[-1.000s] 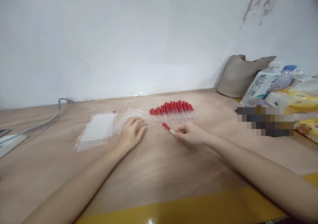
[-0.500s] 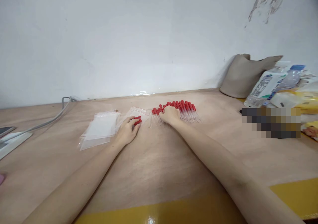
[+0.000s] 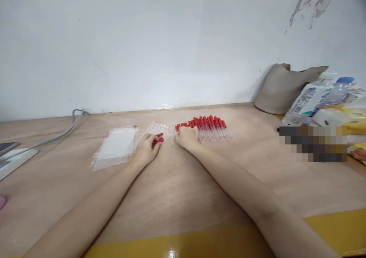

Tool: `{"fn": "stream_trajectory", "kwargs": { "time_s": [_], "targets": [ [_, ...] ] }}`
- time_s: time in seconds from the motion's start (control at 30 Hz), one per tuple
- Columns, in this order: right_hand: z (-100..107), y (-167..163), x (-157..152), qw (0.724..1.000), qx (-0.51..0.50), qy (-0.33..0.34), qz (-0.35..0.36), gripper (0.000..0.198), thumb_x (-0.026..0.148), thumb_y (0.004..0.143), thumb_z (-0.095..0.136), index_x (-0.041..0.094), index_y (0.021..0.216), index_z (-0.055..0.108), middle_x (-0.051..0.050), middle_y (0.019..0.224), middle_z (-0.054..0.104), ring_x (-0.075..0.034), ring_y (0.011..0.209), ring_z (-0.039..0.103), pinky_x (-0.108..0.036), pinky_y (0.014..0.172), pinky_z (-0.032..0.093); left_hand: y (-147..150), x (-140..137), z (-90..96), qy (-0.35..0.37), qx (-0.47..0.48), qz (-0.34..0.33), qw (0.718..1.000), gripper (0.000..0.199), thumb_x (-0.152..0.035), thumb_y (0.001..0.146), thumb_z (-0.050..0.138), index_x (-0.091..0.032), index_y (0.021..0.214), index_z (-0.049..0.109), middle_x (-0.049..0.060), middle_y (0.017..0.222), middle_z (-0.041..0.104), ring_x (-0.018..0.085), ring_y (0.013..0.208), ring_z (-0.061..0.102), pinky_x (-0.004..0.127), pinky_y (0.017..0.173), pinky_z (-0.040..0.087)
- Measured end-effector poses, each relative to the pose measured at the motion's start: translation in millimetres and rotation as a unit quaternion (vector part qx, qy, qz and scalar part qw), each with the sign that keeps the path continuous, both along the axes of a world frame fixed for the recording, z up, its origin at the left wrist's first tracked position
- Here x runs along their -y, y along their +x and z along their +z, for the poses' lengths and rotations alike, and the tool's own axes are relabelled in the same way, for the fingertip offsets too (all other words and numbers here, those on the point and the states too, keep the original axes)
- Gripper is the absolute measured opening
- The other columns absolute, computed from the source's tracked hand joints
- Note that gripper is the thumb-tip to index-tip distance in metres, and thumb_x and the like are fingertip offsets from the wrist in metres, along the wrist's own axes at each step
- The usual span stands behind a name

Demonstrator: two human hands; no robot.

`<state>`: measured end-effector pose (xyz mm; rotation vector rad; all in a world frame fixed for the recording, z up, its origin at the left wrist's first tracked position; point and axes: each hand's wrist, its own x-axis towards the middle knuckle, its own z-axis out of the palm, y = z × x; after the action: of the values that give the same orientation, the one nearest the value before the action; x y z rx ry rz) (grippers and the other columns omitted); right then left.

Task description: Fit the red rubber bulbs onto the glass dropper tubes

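Observation:
My left hand (image 3: pixel 148 148) is closed around a few small red rubber bulbs (image 3: pixel 159 137), which poke out between thumb and fingers. It rests at the edge of a clear plastic zip bag (image 3: pixel 156 127). To its right, my right hand (image 3: pixel 186 137) has its fingers curled down at the left end of a row of droppers (image 3: pixel 211 126). These are clear thin tubes with red bulb tops, lying side by side. What the right fingers grip is hidden behind the hand. Thin bare clear tubes (image 3: pixel 173 139) lie just left of that hand.
Flat clear bags (image 3: pixel 116 145) are stacked left of my left hand. A grey cable (image 3: pixel 61 137) runs to a phone (image 3: pixel 8 147) at the far left. On the right are a grey-brown container (image 3: pixel 276 92), a plastic bottle (image 3: pixel 307 100) and yellow packaging (image 3: pixel 354 117). A wall stands behind the table.
My right hand has moved left along the dropper row to its left end, uncovering the droppers in the middle. My left hand stays in place with the red bulbs.

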<state>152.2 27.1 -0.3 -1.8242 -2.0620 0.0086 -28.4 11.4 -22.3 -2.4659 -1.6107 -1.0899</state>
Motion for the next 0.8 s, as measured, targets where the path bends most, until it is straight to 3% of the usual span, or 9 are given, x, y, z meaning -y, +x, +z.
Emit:
{"fn": "stream_trajectory", "kwargs": {
  "time_s": [0.23,0.4,0.53,0.67,0.8],
  "targets": [
    [-2.7,14.2,30.3,0.999,0.013,0.01,0.029,0.015,0.021,0.077,0.045,0.017,0.072,0.058,-0.005,0.074,0.065,-0.018,0.07,0.058,-0.035,0.075,0.028,-0.8,-0.7,-2.1,0.007,0.004,0.018,1.0,0.014,-0.029,0.078,0.053,-0.016,0.075,0.055,0.005,0.084,0.05,0.016,0.073,0.054,0.031,0.071,0.048],
    [-5.6,50.5,67.7,0.997,0.008,-0.001,0.079,0.016,0.024,0.077,0.047,0.017,0.065,0.056,-0.002,0.065,0.062,-0.015,0.065,0.054,-0.033,0.074,0.028,0.1,0.8,1.0,0.038,-0.023,0.027,0.999,0.016,-0.029,0.081,0.048,-0.016,0.079,0.056,0.006,0.083,0.053,0.019,0.078,0.054,0.033,0.074,0.046],
    [-9.8,79.6,81.0,0.99,-0.056,0.009,0.128,0.005,0.023,0.073,0.055,0.018,0.073,0.057,-0.002,0.071,0.06,-0.014,0.069,0.052,-0.026,0.066,0.032,1.0,3.4,6.9,0.045,-0.041,0.007,0.998,0.014,-0.028,0.083,0.046,-0.017,0.082,0.054,0.005,0.084,0.058,0.02,0.082,0.054,0.034,0.076,0.044],
    [-22.0,89.2,77.1,0.985,-0.12,0.029,0.121,0.019,0.035,0.07,0.062,0.017,0.076,0.056,-0.001,0.071,0.056,-0.014,0.068,0.048,-0.025,0.063,0.033,11.4,20.4,14.3,0.05,-0.023,-0.061,0.997,0.015,-0.028,0.085,0.044,-0.017,0.087,0.054,0.006,0.087,0.06,0.019,0.084,0.055,0.032,0.076,0.043],
    [-32.5,88.6,73.3,0.982,-0.134,0.034,0.131,0.015,0.031,0.074,0.06,0.017,0.071,0.054,-0.001,0.069,0.053,-0.013,0.067,0.046,-0.026,0.062,0.034,26.2,44.8,16.2,-0.033,-0.035,-0.207,0.977,0.022,-0.029,0.086,0.044,-0.016,0.101,0.054,0.007,0.092,0.059,0.016,0.082,0.055,0.029,0.072,0.046]
  ]
}}
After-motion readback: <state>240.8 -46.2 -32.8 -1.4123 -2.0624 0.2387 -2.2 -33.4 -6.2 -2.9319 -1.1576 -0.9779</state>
